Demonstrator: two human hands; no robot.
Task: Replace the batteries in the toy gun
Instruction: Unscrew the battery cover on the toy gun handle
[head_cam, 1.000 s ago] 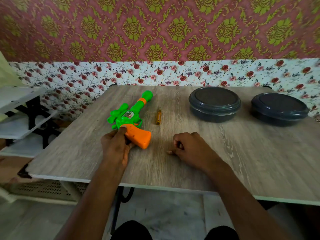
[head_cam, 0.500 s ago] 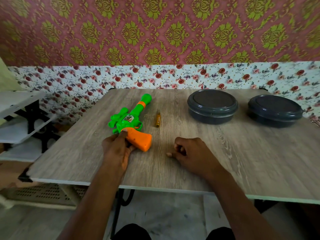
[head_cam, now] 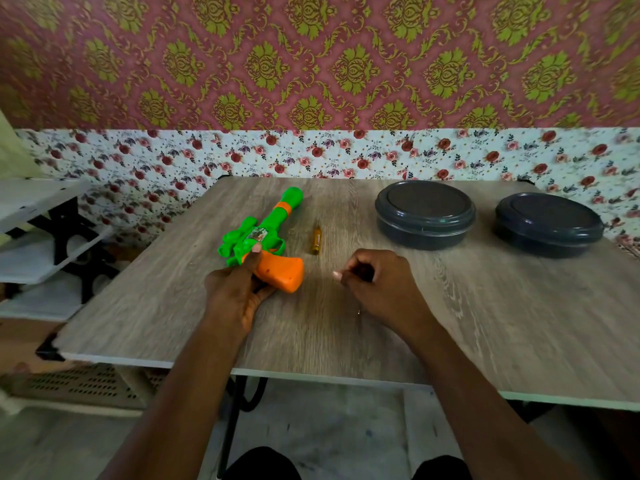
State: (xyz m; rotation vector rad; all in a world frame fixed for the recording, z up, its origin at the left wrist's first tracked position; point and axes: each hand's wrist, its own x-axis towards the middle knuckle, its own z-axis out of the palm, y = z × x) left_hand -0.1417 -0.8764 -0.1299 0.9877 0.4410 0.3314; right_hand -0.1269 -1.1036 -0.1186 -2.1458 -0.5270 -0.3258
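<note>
1. Green and orange plastic, the gun (head_cam: 263, 237) lies flat on the left part of the table (head_cam: 485, 323). Its barrel points away toward the wall and its orange grip is nearest the person.
2. The left hand (head_cam: 235, 292) grasps the grip, fingers wrapped round it and one fingertip lying up on the green body.
3. The right hand (head_cam: 377, 289) rests on the wood just right of the grip, apart from it and clenched in a fist. Nothing shows inside it.
4. A small amber tool (head_cam: 316, 240), probably a screwdriver, lies just beside the gun, between the barrel side and the fist. Its tip is too small to read.
5. Two dark tubs, one nearer (head_cam: 425, 214) and one at the far right (head_cam: 549, 225), stand well apart from the gun with their lids on and their contents hidden.
6. The job looks barely begun: no battery cover is open and no batteries are in view. Where the cover sits cannot be told from this side.
7. Held by the grip alone, the gun could pivot under the tool, which might then skate off the smooth plastic or chew the screw head.
8. A freed screw could roll across the bare wood and drop over the near edge.
9. Fresh cells put in the wrong way round would leave the toy dead.
</note>
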